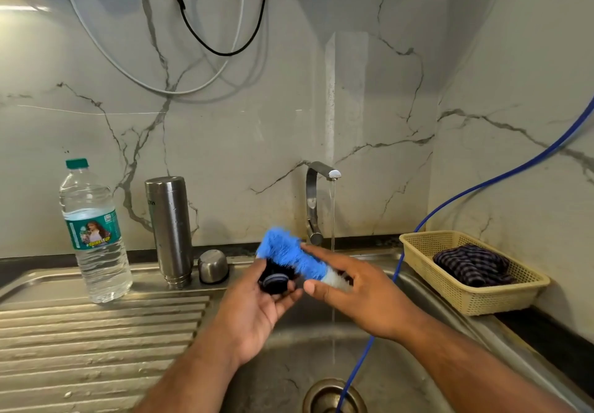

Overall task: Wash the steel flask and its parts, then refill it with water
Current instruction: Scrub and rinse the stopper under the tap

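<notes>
The steel flask [170, 231] stands upside down on the draining board, and its steel cup lid [212, 266] sits inverted just to its right. Over the sink, my left hand [257, 309] holds the flask's black stopper [274, 279] in its curled fingers. My right hand [356, 293] grips a brush with blue and white bristles [291, 253], whose head lies against the stopper. Water runs in a thin stream from the steel tap [316, 200] behind my hands.
A clear plastic water bottle [93, 235] stands left of the flask on the ribbed draining board [96, 342]. A beige basket [472, 284] with a checked cloth sits on the right. A blue hose [363, 358] runs down into the sink drain [332, 396].
</notes>
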Action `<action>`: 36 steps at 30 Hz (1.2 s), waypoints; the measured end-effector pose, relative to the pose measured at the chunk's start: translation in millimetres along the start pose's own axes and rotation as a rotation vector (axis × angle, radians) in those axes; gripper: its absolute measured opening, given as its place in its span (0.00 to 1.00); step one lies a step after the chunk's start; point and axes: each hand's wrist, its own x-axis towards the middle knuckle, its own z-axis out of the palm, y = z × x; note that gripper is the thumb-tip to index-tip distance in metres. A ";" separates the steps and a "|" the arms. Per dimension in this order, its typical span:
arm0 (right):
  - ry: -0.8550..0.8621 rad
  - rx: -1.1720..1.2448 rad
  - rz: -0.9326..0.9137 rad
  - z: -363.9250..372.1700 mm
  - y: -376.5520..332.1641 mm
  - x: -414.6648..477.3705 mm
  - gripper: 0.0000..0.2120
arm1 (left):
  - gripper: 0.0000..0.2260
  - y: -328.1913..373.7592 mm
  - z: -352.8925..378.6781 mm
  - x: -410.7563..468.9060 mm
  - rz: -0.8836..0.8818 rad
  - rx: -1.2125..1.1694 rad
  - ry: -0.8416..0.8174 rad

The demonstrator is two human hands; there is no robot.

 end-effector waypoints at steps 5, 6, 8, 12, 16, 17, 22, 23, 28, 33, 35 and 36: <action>0.039 -0.014 -0.003 3.0 -0.8 1.0 0.27 | 0.21 -0.4 4.2 -0.6 -0.001 -0.014 0.049; 0.023 -0.006 -0.005 3.7 -1.4 0.2 0.27 | 0.22 -0.5 4.1 -0.3 0.008 -0.035 0.055; -0.039 -0.016 -0.041 6.7 -1.2 -0.8 0.27 | 0.21 0.1 3.9 -0.6 0.030 -0.070 0.060; 0.066 -0.014 -0.007 7.3 0.7 1.6 0.27 | 0.20 0.2 3.2 2.4 0.011 -0.067 0.072; -0.004 0.019 -0.023 6.5 0.7 0.1 0.27 | 0.17 -0.3 0.9 2.4 0.019 -0.028 0.033; -0.010 0.016 -0.032 6.9 0.5 0.7 0.27 | 0.17 0.0 0.9 1.7 0.024 -0.028 0.017; 0.055 0.078 -0.004 6.4 -0.8 1.1 0.26 | 0.20 -0.4 2.8 2.7 0.054 -0.027 -0.027; 0.024 0.104 -0.003 6.2 -1.5 0.4 0.26 | 0.20 -0.4 3.0 3.2 0.067 -0.027 -0.022; 0.032 0.111 0.052 2.7 -0.2 2.0 0.26 | 0.23 -0.7 6.3 3.2 0.087 0.014 -0.008; 0.033 0.050 0.026 6.6 -2.8 1.4 0.26 | 0.36 0.2 2.6 5.5 0.058 -0.019 -0.027; 0.058 0.041 0.048 6.6 -1.6 1.3 0.26 | 0.39 -0.2 1.8 5.8 0.043 -0.023 -0.043; 0.038 0.031 0.036 7.1 -1.6 0.2 0.27 | 0.40 -0.2 1.7 5.5 0.044 -0.030 -0.046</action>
